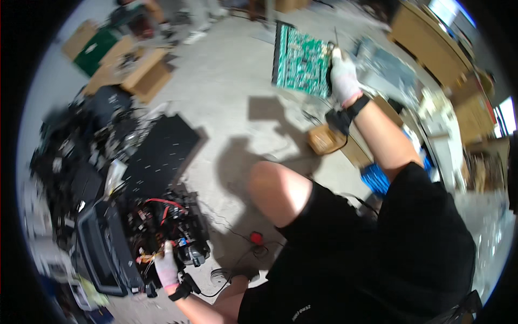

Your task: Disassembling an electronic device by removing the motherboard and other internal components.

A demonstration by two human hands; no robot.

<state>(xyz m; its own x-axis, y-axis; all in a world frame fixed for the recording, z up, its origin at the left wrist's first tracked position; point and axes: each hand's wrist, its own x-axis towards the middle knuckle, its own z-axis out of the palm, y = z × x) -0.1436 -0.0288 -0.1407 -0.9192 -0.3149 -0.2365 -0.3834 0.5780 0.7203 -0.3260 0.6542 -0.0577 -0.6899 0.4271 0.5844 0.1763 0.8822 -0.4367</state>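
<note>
My right hand [343,77], in a white glove, is raised at the upper right. Its fingers are closed on the edge of a green circuit board [305,60] with dark strips along two sides. The board is held up above the floor. Down at the lower left, my gloved left hand [167,265] is at a partly dismantled dark machine [164,216] with its insides exposed. Yellowish wires [144,259] lie beside its fingers, which look closed; what they grip is hidden.
A black perforated panel [160,154] leans by a heap of black parts [70,167] on the left. Behind are an open cardboard box [145,75] and another person's legs [199,19]. At right are a small brown box [324,139] and blue material [375,178]. A red object [256,237] with a cable lies on the floor.
</note>
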